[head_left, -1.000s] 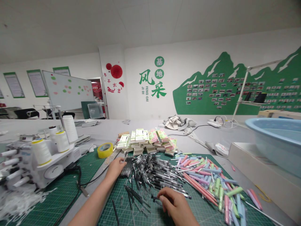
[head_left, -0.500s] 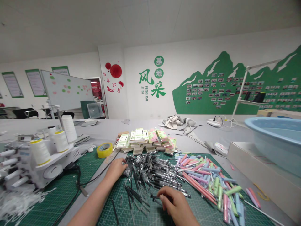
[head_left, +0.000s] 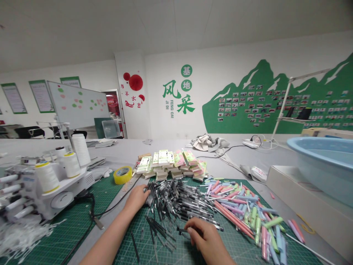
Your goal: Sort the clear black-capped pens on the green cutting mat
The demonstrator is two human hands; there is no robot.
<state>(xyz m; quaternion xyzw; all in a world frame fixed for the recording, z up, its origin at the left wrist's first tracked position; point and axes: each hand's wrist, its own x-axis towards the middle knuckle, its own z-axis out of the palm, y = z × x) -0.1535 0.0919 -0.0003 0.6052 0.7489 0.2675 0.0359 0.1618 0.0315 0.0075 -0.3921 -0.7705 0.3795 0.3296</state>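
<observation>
A heap of black and clear pen parts lies spread over the green cutting mat. At its left edge my left hand rests with fingers curled against dark pen pieces; what they grip, if anything, is hidden. My right hand, in front of the heap, is closed in a pinch. A black pen cap sticks out to the left from its fingertips. Loose dark thin pen pieces lie on the mat between both hands. To the right is a pile of pastel pen barrels.
Small printed boxes are stacked behind the heap, with a yellow tape roll to their left. A sewing machine with thread cones stands at left. At right, a blue basin sits over a white box.
The view has shifted very slightly. Both hands stay in nearly the same place, the right still with the black pen cap.
</observation>
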